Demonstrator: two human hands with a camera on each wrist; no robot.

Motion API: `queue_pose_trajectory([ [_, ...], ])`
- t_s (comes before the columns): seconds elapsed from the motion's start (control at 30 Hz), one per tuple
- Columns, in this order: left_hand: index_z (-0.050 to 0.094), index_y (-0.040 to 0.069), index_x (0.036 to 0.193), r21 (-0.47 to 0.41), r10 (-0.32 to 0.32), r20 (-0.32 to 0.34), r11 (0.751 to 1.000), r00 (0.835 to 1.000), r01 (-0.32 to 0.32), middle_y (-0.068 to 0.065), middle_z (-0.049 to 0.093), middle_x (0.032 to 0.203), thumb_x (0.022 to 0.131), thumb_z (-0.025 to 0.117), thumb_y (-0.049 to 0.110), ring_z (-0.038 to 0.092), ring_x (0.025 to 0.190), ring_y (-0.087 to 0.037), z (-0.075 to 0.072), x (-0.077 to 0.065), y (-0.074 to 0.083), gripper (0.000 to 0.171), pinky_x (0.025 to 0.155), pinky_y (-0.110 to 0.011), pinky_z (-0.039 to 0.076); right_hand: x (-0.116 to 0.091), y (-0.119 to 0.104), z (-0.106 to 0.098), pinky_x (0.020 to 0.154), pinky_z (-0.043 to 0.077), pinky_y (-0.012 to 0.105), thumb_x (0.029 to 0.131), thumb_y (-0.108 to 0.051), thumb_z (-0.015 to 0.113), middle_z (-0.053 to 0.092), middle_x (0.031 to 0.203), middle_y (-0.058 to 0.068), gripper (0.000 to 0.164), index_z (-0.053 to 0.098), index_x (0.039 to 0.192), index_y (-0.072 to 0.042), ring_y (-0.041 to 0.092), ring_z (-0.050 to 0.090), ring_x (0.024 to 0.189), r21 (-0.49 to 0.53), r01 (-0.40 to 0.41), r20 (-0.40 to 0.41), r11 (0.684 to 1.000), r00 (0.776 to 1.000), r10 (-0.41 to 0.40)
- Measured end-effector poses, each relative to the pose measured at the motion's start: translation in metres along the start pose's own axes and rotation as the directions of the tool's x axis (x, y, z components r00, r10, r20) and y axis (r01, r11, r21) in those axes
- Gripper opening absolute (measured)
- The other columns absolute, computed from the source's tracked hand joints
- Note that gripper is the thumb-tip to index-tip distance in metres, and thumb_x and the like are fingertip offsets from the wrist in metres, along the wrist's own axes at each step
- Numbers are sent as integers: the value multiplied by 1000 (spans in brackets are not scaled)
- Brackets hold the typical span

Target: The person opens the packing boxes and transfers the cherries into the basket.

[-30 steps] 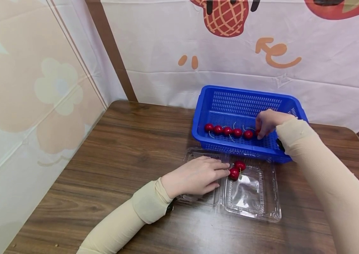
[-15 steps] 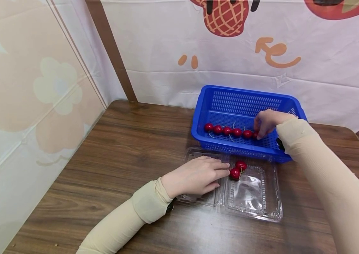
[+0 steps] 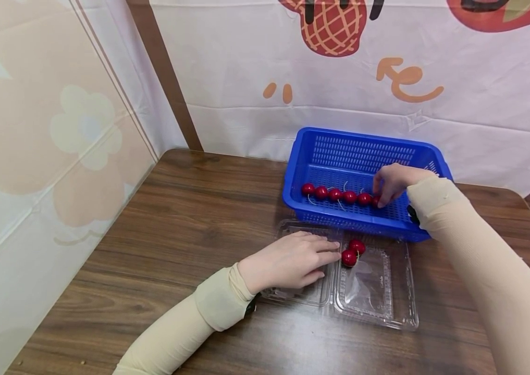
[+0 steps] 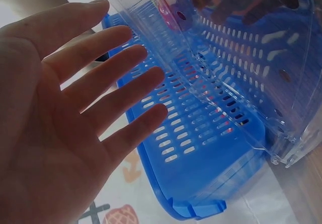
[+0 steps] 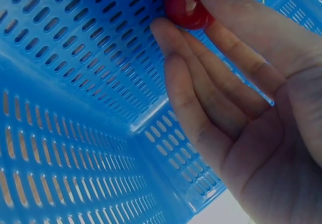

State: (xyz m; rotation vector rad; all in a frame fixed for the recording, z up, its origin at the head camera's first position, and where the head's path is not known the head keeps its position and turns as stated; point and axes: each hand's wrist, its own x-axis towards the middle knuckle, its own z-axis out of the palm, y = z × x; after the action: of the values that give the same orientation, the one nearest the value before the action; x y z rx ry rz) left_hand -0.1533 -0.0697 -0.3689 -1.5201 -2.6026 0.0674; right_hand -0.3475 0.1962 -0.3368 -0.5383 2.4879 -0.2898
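In the head view my right hand [image 3: 395, 182] reaches into a blue plastic basket [image 3: 368, 136]. Its thumb and fingers pinch the cherry [image 5: 187, 7] at the right end of a row of several red cherries [image 3: 335, 195] with thin stems. That cherry sits close against its neighbour. My left hand [image 3: 288, 260] lies over the left half of an opened clear plastic clamshell box [image 3: 407, 312], its fingers spread and fairly straight, holding nothing. Two more cherries [image 3: 349, 257] rest together in the box's right half, close to the left fingertips.
Behind the box stands the basket, its front wall right at the box's back edge. Both are on a brown wooden table [image 3: 189, 208]. A printed cloth [image 3: 236, 120] hangs behind the table, another along the left side.
My right hand has shifted slightly left with the pinched cherry, towards the row. The clear box and its two cherries have slid slightly right. The left hand has hardly moved.
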Motion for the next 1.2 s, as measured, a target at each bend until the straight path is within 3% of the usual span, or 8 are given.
queue_pose_trajectory([
  [0.57, 53, 16, 132, -7, -2, 8, 1000, 1000, 2, -3, 52, 136, 88, 56, 33, 46, 123, -22, 0, 0, 0, 47, 104, -38, 40, 0, -3, 0, 71, 58, 34, 68, -17, 78, 56, 105, 20, 46, 60, 105, 4, 18, 60, 76, -17, -17, -1, 1000, 1000, 17],
  [0.9, 53, 15, 132, -12, 3, 3, 1000, 1000, -3, -3, 52, 136, 88, 56, 32, 47, 122, -22, 1, 1, 1, 47, 103, -37, 41, -3, -2, -3, 73, 58, 36, 69, -17, 78, 62, 102, 21, 45, 60, 105, 4, 16, 63, 77, -10, -8, 0, 1000, 1000, 8],
  [1.2, 53, 15, 132, -9, 8, -10, 1000, 1000, -8, -3, 52, 136, 87, 57, 32, 47, 122, -22, 1, 1, 2, 48, 103, -37, 41, -10, -4, -9, 77, 55, 46, 72, -30, 75, 65, 102, 16, 45, 64, 106, -1, 23, 61, 86, -164, 1, -47, 986, 999, -9],
])
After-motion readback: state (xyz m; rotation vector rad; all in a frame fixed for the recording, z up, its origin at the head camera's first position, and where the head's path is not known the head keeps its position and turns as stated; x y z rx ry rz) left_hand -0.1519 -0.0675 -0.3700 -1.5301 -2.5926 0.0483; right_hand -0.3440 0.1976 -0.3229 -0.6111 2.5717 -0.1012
